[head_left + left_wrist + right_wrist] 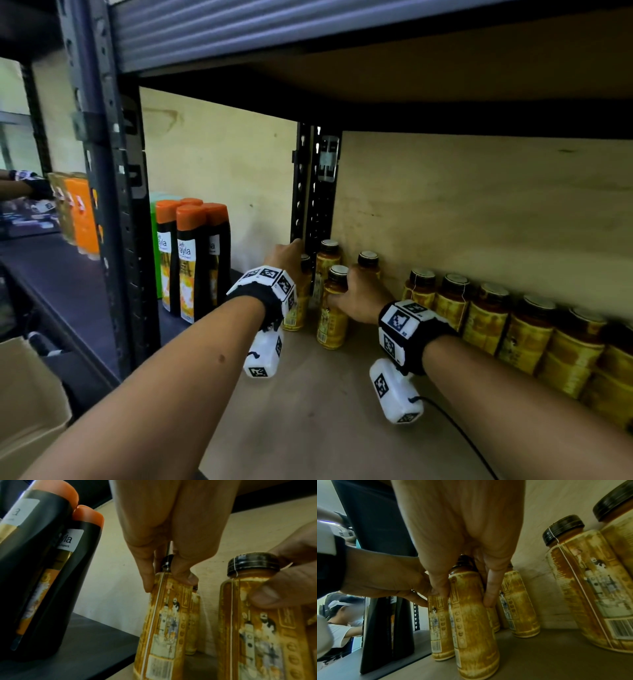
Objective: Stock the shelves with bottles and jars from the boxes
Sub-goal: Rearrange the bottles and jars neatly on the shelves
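Bottles of amber drink stand in the back left corner of the wooden shelf [308,411], and both my hands are on them; my left hand [286,255] comes down over the top of the left bottle [297,301], its black cap up between my fingers [145,577] and the thumb pressed on the shoulder, so that grip is closed round the neck with the body hanging below it, base on the shelf; my right hand [363,298] wraps the near bottle [334,308] in the same way, fingers [489,591] down the far side of its shoulder and thumb on the near side, the white-topped cap showing just above my knuckles in the head view; both bottles stand upright, just beside each other, with two more bottles [328,260] behind them against the plywood back wall [479,212]; to my right a row of matching bottles [486,318] runs along that wall, apart from my right hand; to my left, past the black upright [308,192], dark bottles with orange caps [191,260] stand on the neighbouring black shelf [68,291]; a cardboard box [27,394] sits low at the left edge.
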Action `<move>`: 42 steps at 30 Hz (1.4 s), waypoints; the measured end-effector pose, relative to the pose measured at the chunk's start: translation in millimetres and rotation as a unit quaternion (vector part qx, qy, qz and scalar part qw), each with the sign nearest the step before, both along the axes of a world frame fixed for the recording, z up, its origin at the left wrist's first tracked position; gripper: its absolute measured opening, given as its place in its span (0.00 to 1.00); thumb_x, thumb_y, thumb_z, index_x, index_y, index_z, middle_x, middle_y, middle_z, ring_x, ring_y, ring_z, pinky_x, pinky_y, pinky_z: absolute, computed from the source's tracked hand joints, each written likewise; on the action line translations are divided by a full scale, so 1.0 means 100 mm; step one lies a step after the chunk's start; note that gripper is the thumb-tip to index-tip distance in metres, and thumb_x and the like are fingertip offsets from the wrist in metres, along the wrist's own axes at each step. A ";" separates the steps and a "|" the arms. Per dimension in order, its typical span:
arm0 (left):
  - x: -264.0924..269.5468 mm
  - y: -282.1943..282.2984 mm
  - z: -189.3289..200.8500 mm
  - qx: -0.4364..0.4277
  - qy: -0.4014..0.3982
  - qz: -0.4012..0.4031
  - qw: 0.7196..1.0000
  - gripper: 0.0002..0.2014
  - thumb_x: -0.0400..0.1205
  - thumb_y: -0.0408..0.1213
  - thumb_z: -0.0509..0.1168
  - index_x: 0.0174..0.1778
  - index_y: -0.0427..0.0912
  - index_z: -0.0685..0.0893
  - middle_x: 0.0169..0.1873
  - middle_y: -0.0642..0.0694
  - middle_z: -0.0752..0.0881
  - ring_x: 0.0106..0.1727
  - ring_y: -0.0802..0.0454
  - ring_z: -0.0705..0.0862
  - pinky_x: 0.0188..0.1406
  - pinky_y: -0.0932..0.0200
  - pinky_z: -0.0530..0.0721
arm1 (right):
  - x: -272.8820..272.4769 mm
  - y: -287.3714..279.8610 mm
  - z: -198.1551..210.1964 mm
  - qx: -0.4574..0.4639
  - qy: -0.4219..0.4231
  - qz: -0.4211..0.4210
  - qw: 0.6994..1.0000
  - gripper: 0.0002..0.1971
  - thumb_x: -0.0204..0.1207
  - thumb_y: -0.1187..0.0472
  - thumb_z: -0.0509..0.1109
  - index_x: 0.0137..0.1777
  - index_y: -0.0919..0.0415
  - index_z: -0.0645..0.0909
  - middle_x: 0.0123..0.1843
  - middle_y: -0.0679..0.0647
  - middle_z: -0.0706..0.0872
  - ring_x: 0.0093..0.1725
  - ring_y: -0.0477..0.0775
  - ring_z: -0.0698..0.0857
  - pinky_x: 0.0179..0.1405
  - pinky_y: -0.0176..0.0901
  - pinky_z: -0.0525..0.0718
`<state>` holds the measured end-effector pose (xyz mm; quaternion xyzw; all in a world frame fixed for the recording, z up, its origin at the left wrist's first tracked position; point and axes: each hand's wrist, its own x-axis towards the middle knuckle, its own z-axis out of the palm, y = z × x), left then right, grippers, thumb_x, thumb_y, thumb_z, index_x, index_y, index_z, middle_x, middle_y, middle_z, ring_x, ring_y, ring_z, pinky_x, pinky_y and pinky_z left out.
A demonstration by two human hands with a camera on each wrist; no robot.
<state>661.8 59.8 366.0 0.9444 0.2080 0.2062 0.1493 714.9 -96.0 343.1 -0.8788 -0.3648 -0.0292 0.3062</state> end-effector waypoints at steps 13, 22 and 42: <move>0.01 0.07 0.08 0.020 0.017 -0.007 1.000 0.20 0.78 0.39 0.71 0.65 0.38 0.81 0.59 0.35 0.85 0.59 0.36 0.85 0.57 0.50 0.85 | -0.10 -0.08 0.08 -0.014 0.023 0.018 0.999 0.27 0.67 0.49 0.80 0.61 0.61 0.79 0.56 0.55 0.87 0.56 0.56 0.85 0.56 0.49 0.85; -0.11 -0.12 0.18 0.020 0.023 -0.002 1.000 0.24 0.78 0.39 0.68 0.70 0.42 0.73 0.58 0.35 0.84 0.56 0.34 0.85 0.51 0.48 0.85 | -0.05 -0.36 0.31 0.010 -0.010 -0.012 1.000 0.29 0.70 0.41 0.77 0.64 0.59 0.78 0.56 0.53 0.85 0.56 0.56 0.85 0.55 0.49 0.84; 0.50 -1.77 -0.21 -0.162 -0.009 -0.136 0.977 0.22 0.81 0.40 0.67 0.70 0.38 0.75 0.64 0.37 0.82 0.65 0.38 0.81 0.56 0.55 0.78 | 0.03 -1.92 -0.10 -0.065 -0.073 -0.040 0.994 0.24 0.63 0.52 0.85 0.56 0.56 0.81 0.56 0.52 0.86 0.55 0.54 0.85 0.55 0.55 0.85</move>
